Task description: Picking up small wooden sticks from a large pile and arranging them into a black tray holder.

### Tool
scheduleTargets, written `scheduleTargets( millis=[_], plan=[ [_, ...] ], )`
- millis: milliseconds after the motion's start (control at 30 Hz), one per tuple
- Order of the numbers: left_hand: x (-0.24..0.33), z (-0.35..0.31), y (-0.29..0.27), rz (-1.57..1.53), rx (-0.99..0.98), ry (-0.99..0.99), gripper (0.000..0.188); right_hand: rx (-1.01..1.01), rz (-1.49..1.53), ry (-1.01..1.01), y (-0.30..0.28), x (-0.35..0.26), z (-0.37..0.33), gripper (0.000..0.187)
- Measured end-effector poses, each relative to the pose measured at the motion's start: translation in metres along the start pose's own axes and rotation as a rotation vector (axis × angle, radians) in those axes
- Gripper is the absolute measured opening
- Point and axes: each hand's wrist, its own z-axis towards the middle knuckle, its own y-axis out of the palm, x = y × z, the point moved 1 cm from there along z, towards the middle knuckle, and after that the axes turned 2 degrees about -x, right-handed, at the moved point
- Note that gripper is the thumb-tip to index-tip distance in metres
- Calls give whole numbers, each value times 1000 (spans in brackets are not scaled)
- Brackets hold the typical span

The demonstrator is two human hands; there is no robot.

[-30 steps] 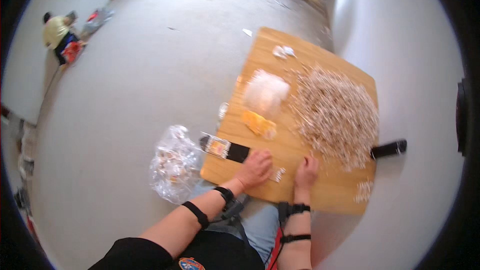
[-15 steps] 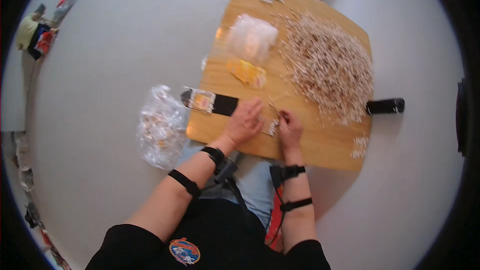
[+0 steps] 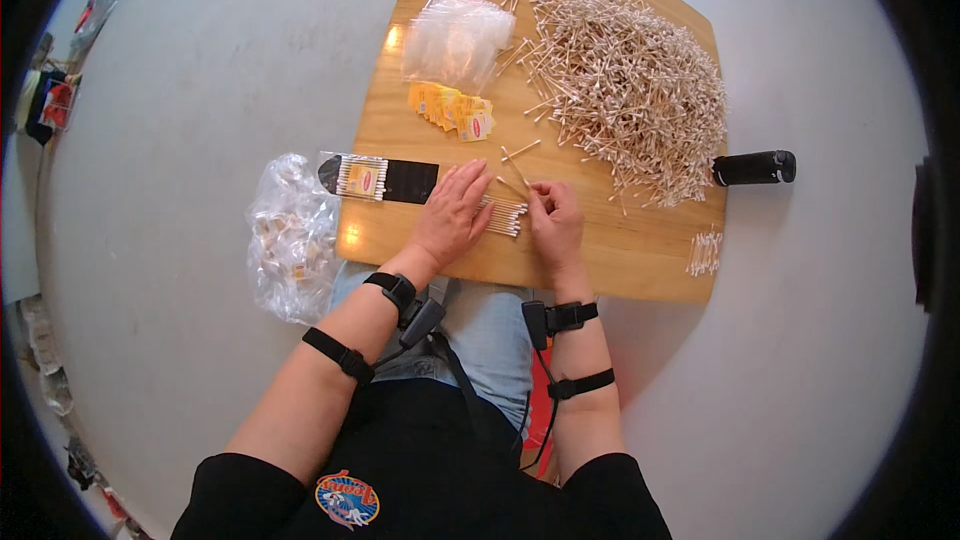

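Observation:
My left hand [image 3: 452, 212] lies flat, fingers stretched out, over the left part of a row of cotton swabs [image 3: 508, 220]. The row's right ends stick out beside its fingers. Just right of them, my right hand [image 3: 556, 224] is closed in a pinch, its fingertips on the end of a cotton swab [image 3: 512, 187]. Another loose swab [image 3: 522, 149] lies beyond it. Left of my left hand is a flat black strip [image 3: 411, 182]. On the strip's left part sits a clear packet of swabs [image 3: 361, 178] with a yellow card.
A large heap of swabs [image 3: 635, 90] covers the table's far right. Clear bags [image 3: 460, 35] and yellow cards [image 3: 452, 112] lie far left. A black cylinder [image 3: 755, 168] juts past the right edge near a small swab group [image 3: 705, 253]. A filled plastic bag [image 3: 292, 238] is at left.
The view has shifted, so the table appears higher and further left. Both hands stay by the swab row. At far left, another person has moved partly out of view.

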Motion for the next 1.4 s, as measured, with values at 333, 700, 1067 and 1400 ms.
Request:
scheduleTargets(
  millis=[333,700,1067,1400],
  plan=[
    [3,5,-2,90,-104,20,51,-17,-283,-204,5,5,30,8],
    [-3,3,-1,82,-129,-20,55,-263,-216,-129,3,-1,32,13],
    [2,5,-2,107,-176,-14,38,-56,-337,-308,3,3,65,9],
    [3,7,-7,-441,-33,-245,37,31,515,95,2,46,10,22]
  ],
)
